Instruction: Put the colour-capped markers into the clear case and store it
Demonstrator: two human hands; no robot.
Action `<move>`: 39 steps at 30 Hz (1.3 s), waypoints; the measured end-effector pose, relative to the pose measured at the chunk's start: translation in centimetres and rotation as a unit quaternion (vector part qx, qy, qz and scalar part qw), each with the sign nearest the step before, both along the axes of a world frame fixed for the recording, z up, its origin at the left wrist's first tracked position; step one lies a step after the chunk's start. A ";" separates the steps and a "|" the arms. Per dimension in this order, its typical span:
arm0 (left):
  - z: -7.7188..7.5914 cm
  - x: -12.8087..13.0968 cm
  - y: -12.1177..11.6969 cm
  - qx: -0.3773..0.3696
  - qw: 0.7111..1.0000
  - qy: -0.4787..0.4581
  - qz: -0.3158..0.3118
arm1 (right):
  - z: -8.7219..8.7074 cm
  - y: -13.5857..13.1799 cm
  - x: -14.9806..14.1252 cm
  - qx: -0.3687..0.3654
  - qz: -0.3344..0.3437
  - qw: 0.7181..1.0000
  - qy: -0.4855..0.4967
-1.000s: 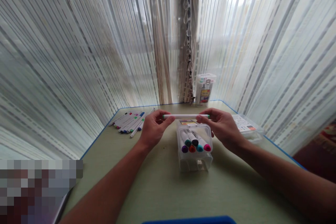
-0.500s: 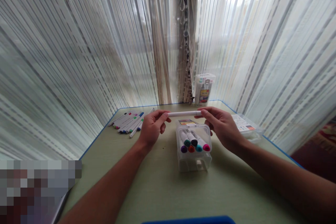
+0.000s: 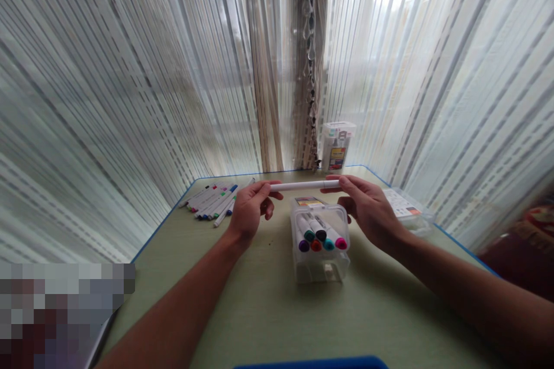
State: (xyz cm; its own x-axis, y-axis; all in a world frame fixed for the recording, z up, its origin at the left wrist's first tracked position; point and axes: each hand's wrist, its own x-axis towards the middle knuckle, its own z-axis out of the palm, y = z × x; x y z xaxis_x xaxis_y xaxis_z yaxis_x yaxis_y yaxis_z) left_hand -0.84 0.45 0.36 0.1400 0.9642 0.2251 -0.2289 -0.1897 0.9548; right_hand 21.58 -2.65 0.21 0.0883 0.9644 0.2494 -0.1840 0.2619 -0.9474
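A white marker (image 3: 300, 186) is held level between my two hands, above the table. My left hand (image 3: 253, 204) pinches its left end between thumb and fingers. At the other end my right hand (image 3: 366, 202) grips it the same way, so both tips are partly hidden by fingers. Just below and nearer to me lies a clear plastic case (image 3: 321, 271) with several markers (image 3: 319, 235) inside, their purple, orange, teal, pink, green and black ends facing me. Left of my left hand, a heap of loose white markers (image 3: 212, 202) with coloured ends rests on the table.
A clear upright case (image 3: 337, 147) with a label stands at the table's back edge. Behind my right hand lies a flat clear plastic case (image 3: 404, 207). A blue edge (image 3: 311, 362) shows at the bottom. String curtains (image 3: 173, 69) hang behind the green table (image 3: 259, 311).
My right hand's thumb has shifted slightly right along the marker, and more of its right end shows. The left thumb has also moved a little left. The cases have stayed put.
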 end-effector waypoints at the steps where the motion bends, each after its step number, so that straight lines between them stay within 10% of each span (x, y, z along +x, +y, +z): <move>1: 0.0 0.0 0.0 -0.002 1.000 -0.003 -0.001 | 0.0 0.0 0.0 -0.002 -0.001 1.000 0.000; 39: -0.2 0.1 -0.1 0.081 0.987 0.132 0.035 | -0.1 0.0 0.1 0.026 -0.037 0.994 -0.102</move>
